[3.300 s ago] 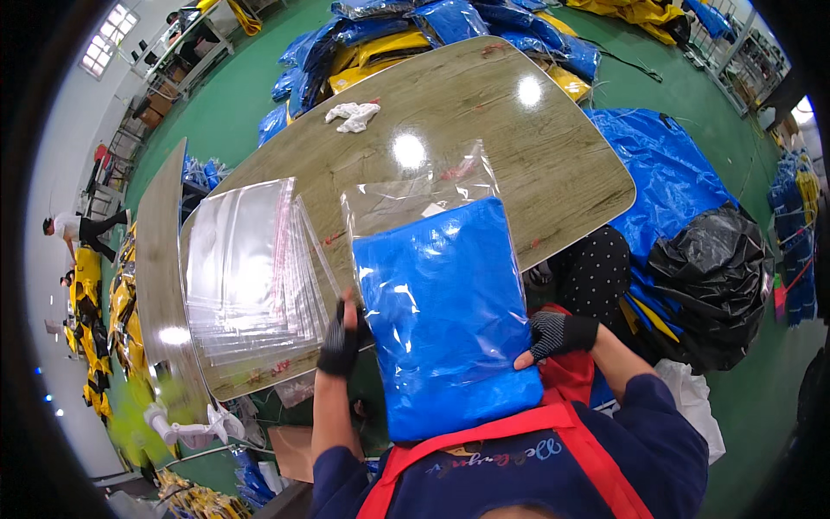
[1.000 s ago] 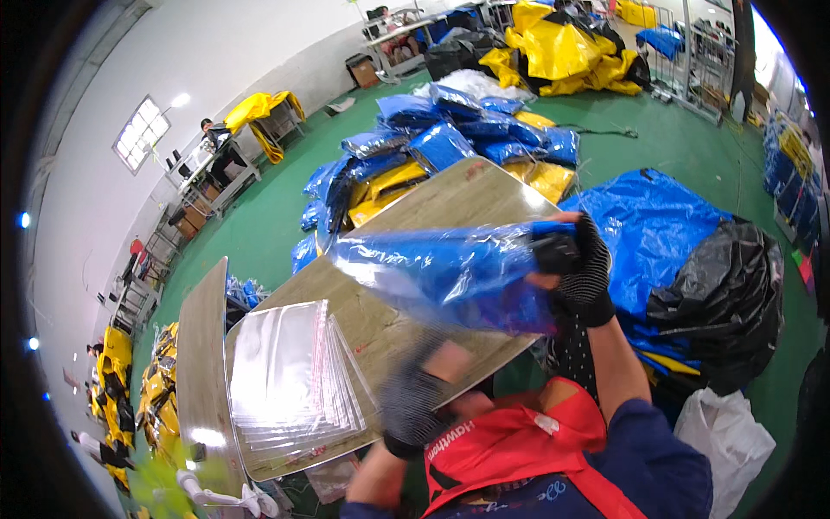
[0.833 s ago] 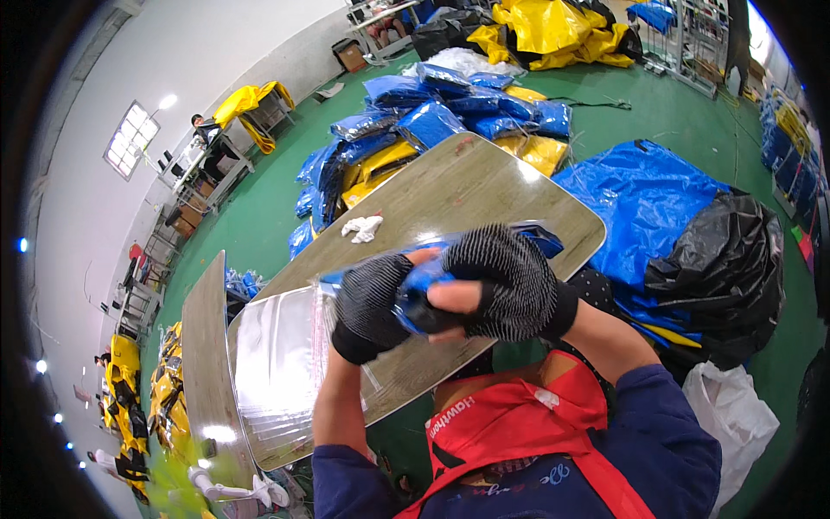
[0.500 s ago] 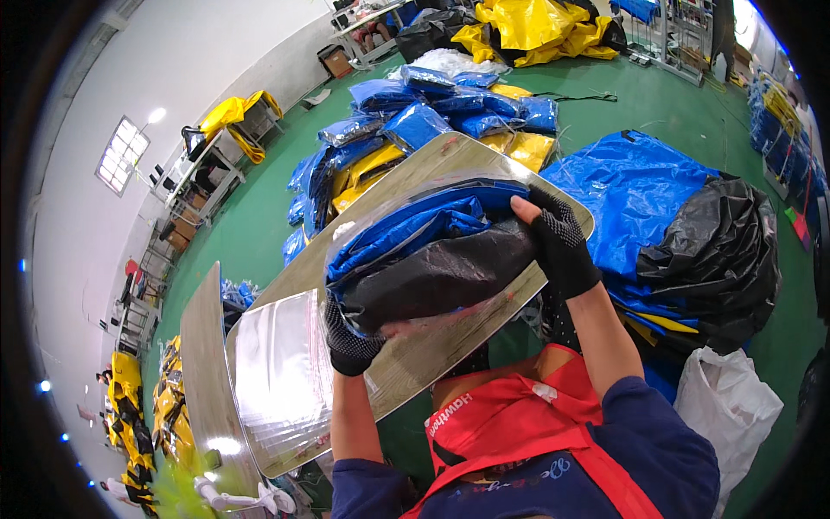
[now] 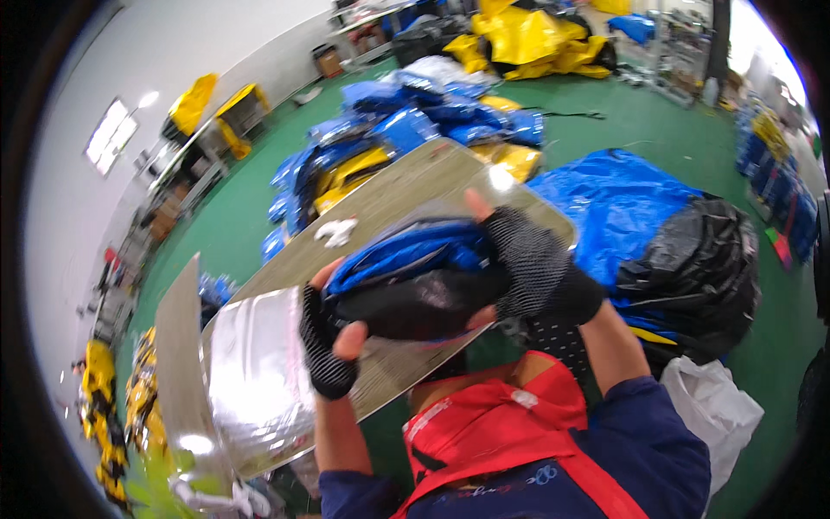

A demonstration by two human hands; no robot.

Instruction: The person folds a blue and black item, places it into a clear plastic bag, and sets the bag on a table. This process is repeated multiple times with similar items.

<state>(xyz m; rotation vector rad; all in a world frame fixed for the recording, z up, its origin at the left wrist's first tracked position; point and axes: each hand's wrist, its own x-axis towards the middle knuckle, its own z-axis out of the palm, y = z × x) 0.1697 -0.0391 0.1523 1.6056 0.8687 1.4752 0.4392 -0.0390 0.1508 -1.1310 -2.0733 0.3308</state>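
Note:
Between my two hands is a folded bundle of blue and black plastic-like fabric (image 5: 424, 303) inside a clear plastic bag, held above the wood-look tabletop (image 5: 398, 381). My left hand (image 5: 328, 346), in a black fingerless glove with pale dots, is closed round the bundle's left end, thumb on the near side. At the right end my right hand (image 5: 540, 272) grips it, gloved alike, with one fingertip sticking up past the far edge. Both hands are slightly blurred. Beside my left hand lies a stack of flat clear plastic bags (image 5: 259, 363).
A white scrap (image 5: 335, 232) lies on the table beyond the bundle. Packed blue and yellow bundles (image 5: 402, 130) are heaped on the green floor behind. To the right sit a large blue and black sheet pile (image 5: 666, 242) and a white sack (image 5: 709, 398).
The bundle has come nearer and looks more squeezed together. My hands have closed further round its ends, and the white scrap now shows fully. The whole view has shifted slightly.

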